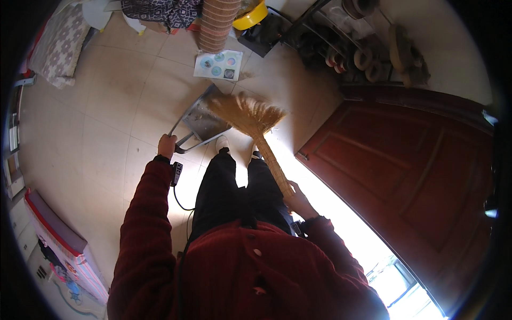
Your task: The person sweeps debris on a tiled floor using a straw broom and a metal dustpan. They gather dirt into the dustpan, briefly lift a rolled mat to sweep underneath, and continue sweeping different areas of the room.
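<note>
My left hand (167,145) is closed around the handle of a dark dustpan (206,120), which lies left of centre in front of my feet with some debris in its pan. My right hand (298,202) grips the bound handle of a straw broom (272,160) near its end. The broom's fanned bristles (250,114) point away from me, their left part over the far right side of the dustpan. Whether the bristles touch the pan, I cannot tell.
A printed sheet (218,65) lies on the tiled floor ahead, beside a ribbed cylinder (218,26) and a yellow basin (252,17). A shoe rack (334,34) stands at upper right. A red-brown door (400,168) is on the right. A patterned cushion (58,48) is at upper left.
</note>
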The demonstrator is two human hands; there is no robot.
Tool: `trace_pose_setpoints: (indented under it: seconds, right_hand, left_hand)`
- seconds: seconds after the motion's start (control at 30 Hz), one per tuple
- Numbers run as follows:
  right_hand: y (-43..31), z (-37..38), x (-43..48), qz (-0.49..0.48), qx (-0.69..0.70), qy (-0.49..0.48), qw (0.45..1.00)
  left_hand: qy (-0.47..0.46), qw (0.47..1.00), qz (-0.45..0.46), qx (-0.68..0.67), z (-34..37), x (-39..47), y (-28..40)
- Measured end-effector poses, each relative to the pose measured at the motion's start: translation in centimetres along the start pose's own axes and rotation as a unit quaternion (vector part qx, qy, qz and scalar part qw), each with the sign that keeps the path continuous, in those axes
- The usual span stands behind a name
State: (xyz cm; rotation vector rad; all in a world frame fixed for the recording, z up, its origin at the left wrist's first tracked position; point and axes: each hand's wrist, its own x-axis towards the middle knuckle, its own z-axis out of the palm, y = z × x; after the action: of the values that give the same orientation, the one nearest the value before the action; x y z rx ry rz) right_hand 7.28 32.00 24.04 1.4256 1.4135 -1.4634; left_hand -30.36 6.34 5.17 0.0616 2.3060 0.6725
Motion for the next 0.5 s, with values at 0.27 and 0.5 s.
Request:
trace_pose_setpoints:
  seconds: [0.27, 0.5]
  right_hand:
    - [1.2, -4.2, -2.9, -0.064, 0.068, 0.052, 0.994]
    - [-1.1, -4.6, 9.3, -0.082, 0.088, 0.070, 0.990]
  left_hand:
    - [0.021, 1.000, -0.010, -0.003, 0.1, 0.2, -0.6]
    - [0.046, 0.998, -0.019, -0.025, 0.3, 0.4, -1.9]
